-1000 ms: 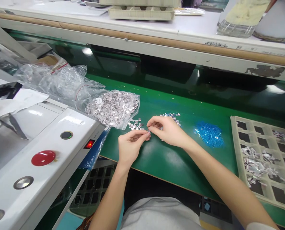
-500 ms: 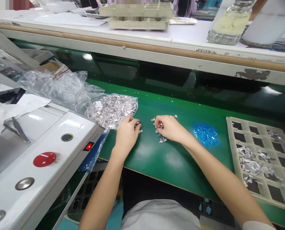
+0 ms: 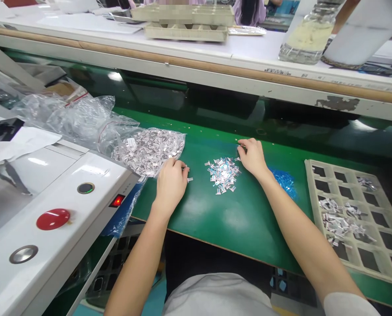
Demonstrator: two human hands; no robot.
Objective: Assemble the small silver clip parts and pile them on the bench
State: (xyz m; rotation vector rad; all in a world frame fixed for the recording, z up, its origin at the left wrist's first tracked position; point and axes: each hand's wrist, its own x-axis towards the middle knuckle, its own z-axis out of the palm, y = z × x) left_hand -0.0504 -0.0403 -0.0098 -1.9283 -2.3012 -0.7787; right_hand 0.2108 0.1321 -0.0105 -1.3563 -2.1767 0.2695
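My left hand (image 3: 172,183) is closed in a pinch beside the clear bag of small grey-and-white parts (image 3: 149,149). A small white-tabbed part (image 3: 190,179) shows at its fingertips. On the green table, a loose pile of small white-tabbed parts (image 3: 224,173), some with blue film, lies between my hands. My right hand (image 3: 253,157) is above and to the right of that pile, thumb and forefinger pinched together. What it holds, if anything, is too small to make out. A heap of small blue film pieces (image 3: 285,183) lies partly behind my right forearm.
At the right lies a pale compartment tray (image 3: 311,197) with white-tabbed parts in some cells. A white machine (image 3: 73,193) with a red button stands at the left. Crumpled clear bags (image 3: 80,116) lie behind it. A raised shelf (image 3: 215,57) holds stacked trays and a glass bottle (image 3: 307,39).
My right hand has moved from the pile up and to the right, uncovering the pile. My left hand stays pinched beside the bag. The view has shifted slightly.
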